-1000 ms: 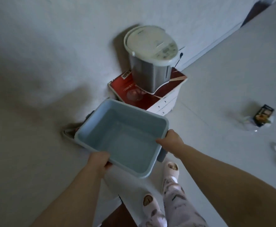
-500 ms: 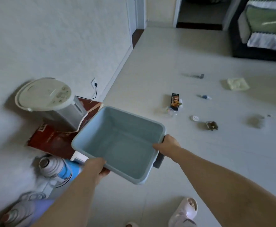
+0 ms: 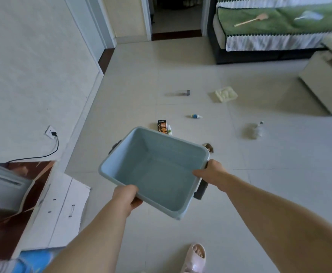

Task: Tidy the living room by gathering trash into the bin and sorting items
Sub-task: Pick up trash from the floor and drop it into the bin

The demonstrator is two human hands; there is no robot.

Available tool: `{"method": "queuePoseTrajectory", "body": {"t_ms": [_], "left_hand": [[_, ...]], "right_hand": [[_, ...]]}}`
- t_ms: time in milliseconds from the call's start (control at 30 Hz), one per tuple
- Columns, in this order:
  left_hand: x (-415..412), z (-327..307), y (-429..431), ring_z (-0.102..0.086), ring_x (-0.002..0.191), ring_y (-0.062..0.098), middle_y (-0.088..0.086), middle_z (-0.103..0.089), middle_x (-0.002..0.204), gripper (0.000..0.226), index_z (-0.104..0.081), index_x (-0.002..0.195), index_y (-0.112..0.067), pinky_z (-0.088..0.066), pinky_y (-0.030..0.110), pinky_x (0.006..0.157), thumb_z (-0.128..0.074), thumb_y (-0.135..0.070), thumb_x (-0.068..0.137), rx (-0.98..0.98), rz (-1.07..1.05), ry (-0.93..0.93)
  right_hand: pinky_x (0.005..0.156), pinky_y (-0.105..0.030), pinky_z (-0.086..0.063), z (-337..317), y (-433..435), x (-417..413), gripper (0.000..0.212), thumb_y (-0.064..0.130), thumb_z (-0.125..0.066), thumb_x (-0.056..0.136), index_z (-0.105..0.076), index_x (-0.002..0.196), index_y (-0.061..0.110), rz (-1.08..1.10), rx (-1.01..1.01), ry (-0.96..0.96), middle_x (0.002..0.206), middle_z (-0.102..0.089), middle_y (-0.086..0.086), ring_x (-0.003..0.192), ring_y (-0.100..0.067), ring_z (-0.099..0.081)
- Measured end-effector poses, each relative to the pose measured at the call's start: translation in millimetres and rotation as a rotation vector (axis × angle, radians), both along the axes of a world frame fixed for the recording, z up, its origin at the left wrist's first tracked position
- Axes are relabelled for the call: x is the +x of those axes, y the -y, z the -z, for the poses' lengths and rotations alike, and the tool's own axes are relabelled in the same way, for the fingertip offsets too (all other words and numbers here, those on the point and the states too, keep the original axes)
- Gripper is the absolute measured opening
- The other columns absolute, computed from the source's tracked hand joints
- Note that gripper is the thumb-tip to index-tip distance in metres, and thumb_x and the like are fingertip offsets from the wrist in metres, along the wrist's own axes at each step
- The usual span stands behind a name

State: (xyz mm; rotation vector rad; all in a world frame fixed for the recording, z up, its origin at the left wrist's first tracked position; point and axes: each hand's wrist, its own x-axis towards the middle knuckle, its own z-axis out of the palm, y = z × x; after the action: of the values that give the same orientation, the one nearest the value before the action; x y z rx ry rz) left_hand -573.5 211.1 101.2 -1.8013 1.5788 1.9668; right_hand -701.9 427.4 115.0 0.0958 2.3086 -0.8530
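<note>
Obs: view has swung away from the wall corner toward the open room since a second ago; kettle-type appliance [image 3: 1,186] and its white box [image 3: 58,209] have slid to the lower left edge; scattered litter is now ahead.

Bin [image 3: 169,135]: pale blue, nothing visible inside, carried off the floor [image 3: 141,85] and tilted toward the wearer; left grip [image 3: 124,196] curled round the near rim, right grip [image 3: 210,171] wrapped round the right rim above a dark handle; both closed on the bin as before.

Meaning (judgement): fetching stage looks over, gathering not yet begun; bin needs setting down near the litter to free a hand.

Litter: snack carton [image 3: 162,126] just beyond the far rim; brown scrap [image 3: 209,147] just beside the right corner; small blue-capped bottle [image 3: 196,116], clear plastic bottle [image 3: 256,131] and pale yellow packet [image 3: 226,94] farther out, well apart from one another.

Edges/room: wall with plugged socket [image 3: 51,133] on the left; sofa [image 3: 275,26] at the far side; low pale unit [image 3: 322,81] at right; open floor between them, path forward unobstructed apart from the litter; white box is near the left elbow.
</note>
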Motion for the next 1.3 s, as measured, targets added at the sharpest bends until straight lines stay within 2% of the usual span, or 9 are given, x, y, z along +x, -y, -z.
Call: {"method": "queuePoseTrajectory", "body": {"t_ms": [200,300,433,533,667,933,1067,1200,1300], "left_hand": [[-78.8,-4.4,-42.1,-0.059,0.088,0.032,0.019,-0.06,0.104,0.038,-0.052,0.123,0.002,-0.051,0.039,0.071,-0.043,0.012,0.087,-0.039,0.151,0.014],[-119.5,-3.2,-61.5,-0.059,0.087,0.031,0.018,-0.06,0.104,0.039,-0.051,0.123,0.001,-0.051,0.039,0.069,-0.043,0.012,0.087,-0.044,0.217,0.008],[-172.6,2.8,-83.1,-0.059,0.088,0.03,0.02,-0.061,0.109,0.038,-0.051,0.122,0.001,-0.051,0.038,0.068,-0.043,0.012,0.087,-0.045,0.301,-0.006],[-217.1,13.2,-94.5,-0.06,0.089,0.03,0.02,-0.061,0.114,0.038,-0.051,0.123,0.001,-0.052,0.036,0.065,-0.044,0.011,0.086,-0.038,0.348,-0.003],[-293.3,31.9,-104.9,-0.06,0.087,0.03,0.02,-0.061,0.11,0.035,-0.051,0.12,0.001,-0.051,0.035,0.057,-0.045,0.01,0.086,-0.023,0.404,0.021],[-441.8,47.7,-125.8,-0.061,0.091,0.031,0.02,-0.062,0.116,0.03,-0.051,0.114,-0.004,-0.051,0.036,0.057,-0.045,0.009,0.087,0.002,0.464,0.059],[-502.9,45.4,-139.3,-0.061,0.093,0.03,0.019,-0.061,0.118,0.035,-0.051,0.12,-0.003,-0.05,0.034,0.052,-0.046,0.008,0.087,-0.014,0.516,0.08],[-559.4,42.2,-157.1,-0.06,0.087,0.03,0.019,-0.06,0.106,0.028,-0.051,0.115,-0.001,-0.05,0.036,0.057,-0.046,0.008,0.089,-0.015,0.528,0.089],[-598.0,45.2,-170.2,-0.06,0.086,0.03,0.02,-0.059,0.108,0.028,-0.052,0.116,0.0,-0.052,0.035,0.056,-0.048,0.007,0.089,-0.033,0.508,0.106]], "right_hand": [[0.075,-0.032,-0.048,-5.4,-61.2,-39.8,0.03,0.028,-0.066,0.083,-0.058,0.105,0.008,0.146,-0.004,-0.002,0.097,-0.059,-0.008,0.087,-0.024,-0.057],[0.071,-0.029,-0.044,-7.0,-87.0,-59.1,0.032,0.029,-0.065,0.084,-0.06,0.108,0.009,0.202,0.009,-0.012,0.1,-0.061,-0.009,0.087,-0.024,-0.056],[0.071,-0.028,-0.042,-6.3,-114.1,-90.8,0.018,0.028,-0.063,0.084,-0.057,0.096,0.015,0.259,0.026,-0.03,0.096,-0.059,-0.006,0.086,-0.024,-0.055],[0.072,-0.03,-0.045,-2.8,-128.8,-125.7,0.025,0.029,-0.063,0.084,-0.06,0.103,0.013,0.294,0.046,-0.031,0.098,-0.06,-0.006,0.087,-0.024,-0.057],[0.081,-0.033,-0.05,6.5,-142.6,-191.1,0.031,0.031,-0.065,0.084,-0.062,0.107,0.011,0.32,0.082,-0.011,0.106,-0.064,-0.009,0.095,-0.026,-0.061],[0.068,-0.027,-0.042,14.1,-160.1,-319.0,0.019,0.027,-0.061,0.085,-0.059,0.099,0.014,0.401,0.13,0.041,0.094,-0.058,-0.005,0.084,-0.023,-0.056],[0.069,-0.027,-0.042,14.7,-174.7,-370.6,0.016,0.029,-0.061,0.086,-0.053,0.094,0.018,0.409,0.146,0.049,0.093,-0.057,-0.005,0.083,-0.024,-0.055],[0.07,-0.027,-0.043,24.6,-194.0,-426.8,0.019,0.03,-0.062,0.086,-0.056,0.099,0.017,0.409,0.143,0.052,0.095,-0.057,-0.006,0.088,-0.025,-0.057],[0.07,-0.027,-0.043,38.8,-207.1,-474.7,0.015,0.027,-0.061,0.086,-0.052,0.094,0.017,0.409,0.137,0.063,0.094,-0.057,-0.006,0.086,-0.025,-0.056]]}}
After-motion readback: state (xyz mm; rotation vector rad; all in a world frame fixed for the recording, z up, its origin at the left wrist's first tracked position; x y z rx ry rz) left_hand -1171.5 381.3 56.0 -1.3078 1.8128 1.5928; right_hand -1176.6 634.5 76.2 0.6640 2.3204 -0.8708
